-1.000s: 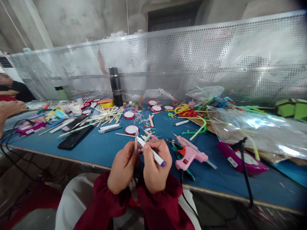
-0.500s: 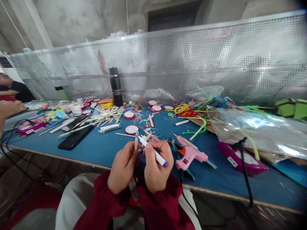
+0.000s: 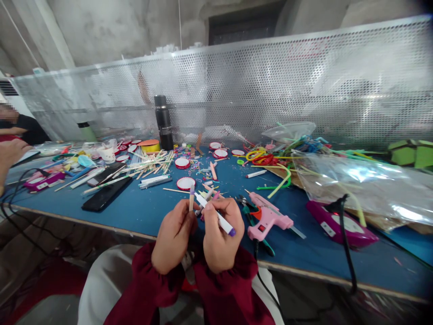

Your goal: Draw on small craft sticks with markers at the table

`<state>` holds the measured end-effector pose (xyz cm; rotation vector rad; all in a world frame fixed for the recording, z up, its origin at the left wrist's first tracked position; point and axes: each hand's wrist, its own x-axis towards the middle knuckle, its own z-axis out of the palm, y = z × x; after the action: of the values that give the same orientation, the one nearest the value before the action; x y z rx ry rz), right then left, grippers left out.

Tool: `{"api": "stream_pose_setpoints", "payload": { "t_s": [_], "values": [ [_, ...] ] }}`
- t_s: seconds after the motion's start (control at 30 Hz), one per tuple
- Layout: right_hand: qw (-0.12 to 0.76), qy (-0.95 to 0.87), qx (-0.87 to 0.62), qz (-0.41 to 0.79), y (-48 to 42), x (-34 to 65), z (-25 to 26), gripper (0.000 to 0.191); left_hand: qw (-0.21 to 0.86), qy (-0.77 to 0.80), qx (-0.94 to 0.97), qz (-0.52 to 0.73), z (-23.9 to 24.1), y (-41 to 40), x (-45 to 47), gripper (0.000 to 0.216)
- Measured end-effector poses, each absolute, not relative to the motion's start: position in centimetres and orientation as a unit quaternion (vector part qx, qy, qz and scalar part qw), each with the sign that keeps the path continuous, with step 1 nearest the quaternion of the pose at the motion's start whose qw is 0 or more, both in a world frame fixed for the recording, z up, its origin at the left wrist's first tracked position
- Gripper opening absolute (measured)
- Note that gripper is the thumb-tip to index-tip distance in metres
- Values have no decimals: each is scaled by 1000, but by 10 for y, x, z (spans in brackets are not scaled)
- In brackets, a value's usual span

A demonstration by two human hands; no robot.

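Note:
Between its thumb and fingers, my left hand (image 3: pixel 174 234) pinches a small wooden craft stick (image 3: pixel 191 198), held upright with its top end coloured purple. My right hand (image 3: pixel 223 234) grips a white marker (image 3: pixel 216 214) with a purple end cap. The marker's tip points up and left, close beside the purple part of the stick; I cannot tell if they touch. Just beyond my hands lies a round white disc with a red rim (image 3: pixel 186 183). To the right of my right hand rests a pink glue gun (image 3: pixel 269 216), partly over pliers (image 3: pixel 248 207).
Left on the blue table (image 3: pixel 142 216) are a black phone (image 3: pixel 106 194), several markers (image 3: pixel 154 181) and loose sticks (image 3: pixel 158 162). A black bottle (image 3: pixel 163 124) stands behind. Plastic bags (image 3: pixel 355 180) and a purple device (image 3: pixel 341 224) with a cable lie right. Another person's hand (image 3: pixel 11 155) is far left.
The craft stick and the marker have shifted very slightly. Both hands keep the same hold. At the far left, the other person's hand has moved a little.

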<state>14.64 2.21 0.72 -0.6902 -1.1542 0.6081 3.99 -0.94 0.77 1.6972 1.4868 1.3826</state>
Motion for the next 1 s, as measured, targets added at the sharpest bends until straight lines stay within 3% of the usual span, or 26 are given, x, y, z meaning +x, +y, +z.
{"api": "stream_pose_setpoints", "payload": {
  "t_s": [1.0],
  "values": [
    [743, -527, -311, 271, 21, 147, 7, 15, 257, 538, 618, 512, 6, -10, 40, 34]
  ]
}}
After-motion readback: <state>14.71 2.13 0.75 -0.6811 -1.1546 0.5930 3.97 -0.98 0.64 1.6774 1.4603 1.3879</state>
